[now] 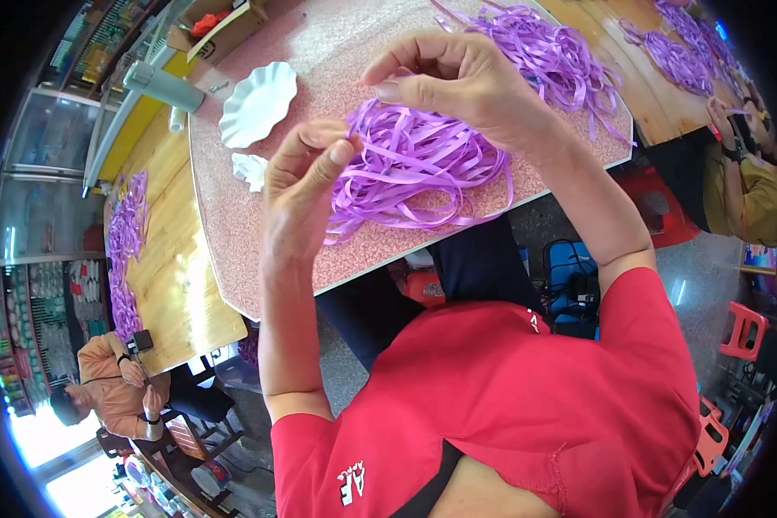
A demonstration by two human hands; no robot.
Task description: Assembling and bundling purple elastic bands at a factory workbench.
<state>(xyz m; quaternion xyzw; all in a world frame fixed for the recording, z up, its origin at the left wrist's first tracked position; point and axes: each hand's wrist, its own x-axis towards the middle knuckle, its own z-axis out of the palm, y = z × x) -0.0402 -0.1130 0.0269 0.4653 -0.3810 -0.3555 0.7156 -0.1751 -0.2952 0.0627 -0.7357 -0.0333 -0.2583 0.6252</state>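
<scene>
A loose heap of purple ribbon (423, 168) lies on the pink speckled table right in front of me. My left hand (300, 186) is over the heap's left edge, thumb and forefinger pinched together beside the strands. Above the far side of the heap is my right hand (457, 86), its thumb and forefinger also brought together and its other fingers curled. Whatever is between the fingertips of either hand is too small to make out. A second ribbon heap (548, 60) lies beyond my right hand.
A white scalloped dish (259, 104), crumpled white paper (249, 171), a grey-green bottle (164, 86) and a cardboard box (220, 30) stand at the left. More ribbon (128, 250) lies on a wooden table (177, 285). Other people (116, 380) work at both sides.
</scene>
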